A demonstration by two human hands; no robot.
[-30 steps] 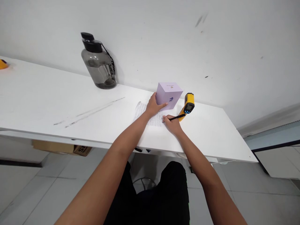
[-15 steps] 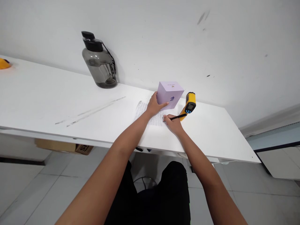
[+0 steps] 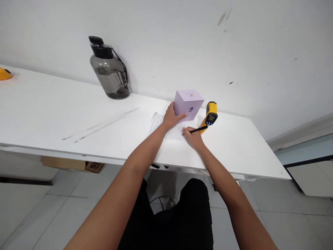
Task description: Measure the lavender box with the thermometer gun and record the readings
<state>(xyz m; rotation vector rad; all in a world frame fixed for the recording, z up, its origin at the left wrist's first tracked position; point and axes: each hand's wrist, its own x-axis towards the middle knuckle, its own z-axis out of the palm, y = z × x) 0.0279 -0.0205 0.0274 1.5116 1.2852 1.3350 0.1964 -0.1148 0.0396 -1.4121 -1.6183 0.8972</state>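
My left hand (image 3: 172,116) grips the left side of a pale purple box (image 3: 187,108), its thumb across the front face. Under the box and my left wrist lies a sheet of paper (image 3: 174,134) covered in rows of handwriting. A black pen (image 3: 199,129) is pinched in my right hand (image 3: 193,138), its tip down at the paper's right edge. Just beyond the pen's upper end stands a yellow and black infrared thermometer (image 3: 211,114), its small screen facing me. The box hides part of the sheet.
A large grey water bottle (image 3: 110,78) with a black lid stands to the left against the wall. An orange object (image 3: 4,74) sits at the far left of the white table (image 3: 125,128). Below the table is a cardboard box (image 3: 65,164).
My right hand and the pen have shifted very slightly to the right along the paper. My left hand and the box keep their place, and the camera view has moved a little.
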